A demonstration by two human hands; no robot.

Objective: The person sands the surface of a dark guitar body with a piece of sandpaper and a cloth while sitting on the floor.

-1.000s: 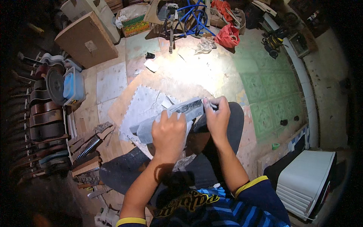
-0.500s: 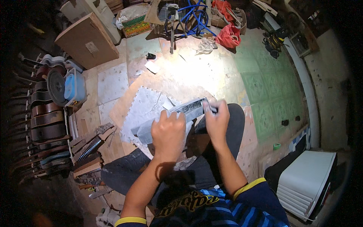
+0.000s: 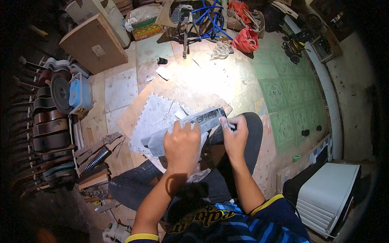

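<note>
A long, flat grey piece (image 3: 207, 117) with a dark patch near its right end lies slanted above my crossed legs. I cannot make out what kind of thing it is. My left hand (image 3: 182, 139) is closed over its middle, knuckles up. At its right end, my right hand (image 3: 236, 133) pinches a small dark piece against or close beside the edge; the fingers hide most of it. Pale dust coats the fingers of both hands. Beneath the grey piece lies a white mat (image 3: 152, 111) with toothed edges.
Guitar-shaped bodies (image 3: 50, 117) stand racked at the left, beside a blue plastic tub (image 3: 79, 95). Hand tools, including a coil spring (image 3: 97, 158), lie left of my knee. A blue hose (image 3: 214, 20) and a red bag (image 3: 245, 39) are at the back. A white cabinet (image 3: 328, 198) stands at right.
My right hand has shifted slightly down and right along the end of the grey piece. The left hand keeps its hold, and the piece has moved only a little.
</note>
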